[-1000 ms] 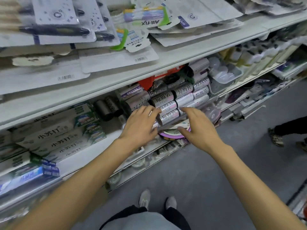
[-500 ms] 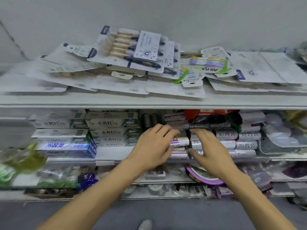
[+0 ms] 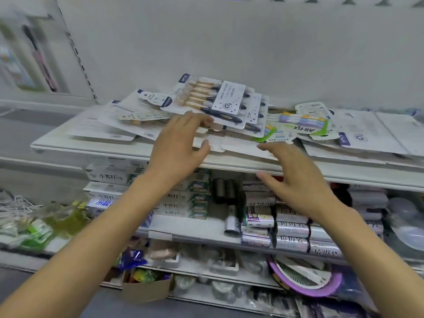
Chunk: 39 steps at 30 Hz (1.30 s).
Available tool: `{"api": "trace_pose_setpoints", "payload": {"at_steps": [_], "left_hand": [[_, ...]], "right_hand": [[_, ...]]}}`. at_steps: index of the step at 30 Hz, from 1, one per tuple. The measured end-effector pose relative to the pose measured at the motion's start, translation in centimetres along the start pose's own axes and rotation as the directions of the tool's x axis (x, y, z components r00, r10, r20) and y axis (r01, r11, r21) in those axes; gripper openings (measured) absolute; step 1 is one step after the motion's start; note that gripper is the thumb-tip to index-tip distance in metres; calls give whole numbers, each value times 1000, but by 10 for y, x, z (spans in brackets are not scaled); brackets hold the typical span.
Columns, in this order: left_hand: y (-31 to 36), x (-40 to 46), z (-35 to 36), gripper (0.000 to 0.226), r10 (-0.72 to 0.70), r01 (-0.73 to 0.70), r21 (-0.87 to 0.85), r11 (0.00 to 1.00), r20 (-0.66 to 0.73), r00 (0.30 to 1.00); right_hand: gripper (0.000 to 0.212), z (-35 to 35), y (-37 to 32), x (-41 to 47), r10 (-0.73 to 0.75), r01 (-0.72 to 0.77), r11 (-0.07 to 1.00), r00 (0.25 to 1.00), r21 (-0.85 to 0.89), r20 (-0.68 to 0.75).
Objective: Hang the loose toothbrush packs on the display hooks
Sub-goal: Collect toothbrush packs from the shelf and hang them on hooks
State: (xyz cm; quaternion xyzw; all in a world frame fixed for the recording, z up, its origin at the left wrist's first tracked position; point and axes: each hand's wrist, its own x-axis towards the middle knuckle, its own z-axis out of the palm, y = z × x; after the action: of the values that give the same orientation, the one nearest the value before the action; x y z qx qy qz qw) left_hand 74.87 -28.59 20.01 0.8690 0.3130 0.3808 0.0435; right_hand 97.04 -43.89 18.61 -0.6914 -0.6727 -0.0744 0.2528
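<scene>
White toothbrush packs (image 3: 220,104) — hands now higher

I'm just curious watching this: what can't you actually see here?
- Head view: display hooks, none visible on the bare white back panel.
- Lower white toothbrush packs, buried under the six-piece pack of tan and navy brushes.
- Hanging items far left, blurred.

We see 1 view, from the head, facing forward and slightly down at the top shelf (image 3: 128,149), close to it.
</scene>
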Motion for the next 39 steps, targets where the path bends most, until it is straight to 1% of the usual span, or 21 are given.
{"api": "trace_pose_setpoints", "payload": {"at_steps": [2,3,7,9,12,14,15,17,19,21,22,25,26,27,28,30,32,34,36,38,39], "left_hand": [[-18,15,-2,40,-170,173,-82,982,39,985],[-26,21,-3,42,-222,226,-68,972,61,973],[-44,42,-3,47,-372,359,107,927,155,915],[-50,49,0,47,-435,401,185,897,210,876],[-62,55,6,54,-488,404,304,862,287,825],[-68,57,11,60,-510,417,310,854,346,788],[-70,59,12,61,-516,451,251,856,379,768],[-75,63,16,57,-521,573,14,820,435,735],[-77,67,19,55,-540,677,-232,698,450,711],[-73,68,25,56,-586,717,-361,596,416,696],[-69,68,29,57,-605,710,-381,592,372,704],[-51,66,38,59,-607,603,-379,702,126,785],[-46,67,40,59,-595,559,-420,715,55,802],[-42,68,40,59,-586,518,-497,696,23,810],[-39,72,38,59,-581,473,-606,640,22,814],[-31,81,34,55,-584,398,-791,465,63,809],[-27,92,37,60,-591,344,-871,351,79,803],[-22,103,43,77,-596,311,-911,270,96,797],[-19,110,47,87,-608,306,-905,297,67,791],[-21,115,50,86,-620,309,-886,346,31,784],[-23,117,50,83,-627,314,-882,352,26,778]], "right_hand": [[51,-6,-1,22,-1,1,1000,999,2,-32],[51,-9,-1,34,1,-1,1000,999,-1,-46],[56,-11,0,78,37,-38,999,998,-30,-53],[58,-9,1,97,50,-52,997,998,-64,-39],[60,0,1,120,53,-53,993,999,-110,0],[62,7,1,130,52,-48,990,998,-130,28],[64,11,2,134,52,-46,990,998,-131,43],[66,21,3,138,58,-47,991,995,-128,81],[67,30,5,140,66,-53,990,993,-130,99],[66,37,8,141,56,-47,992,996,-118,75],[65,39,9,141,45,-38,993,997,-111,58],[64,40,11,141,23,-22,996,1000,-89,6],[65,40,11,141,19,-20,996,1000,-81,-7],[66,40,11,141,16,-17,997,1000,-75,-14],[67,40,10,141,10,-11,997,1000,-72,-16],[67,41,9,140,-7,7,998,1000,-70,-8],[68,41,8,139,-24,24,998,1000,-59,7],[66,41,6,139,-45,46,998,999,-38,24],[63,37,7,139,-58,59,998,998,-26,36],[60,29,12,139,-58,59,998,998,-29,35],[58,24,17,139,-49,50,998,998,-25,26]]}}
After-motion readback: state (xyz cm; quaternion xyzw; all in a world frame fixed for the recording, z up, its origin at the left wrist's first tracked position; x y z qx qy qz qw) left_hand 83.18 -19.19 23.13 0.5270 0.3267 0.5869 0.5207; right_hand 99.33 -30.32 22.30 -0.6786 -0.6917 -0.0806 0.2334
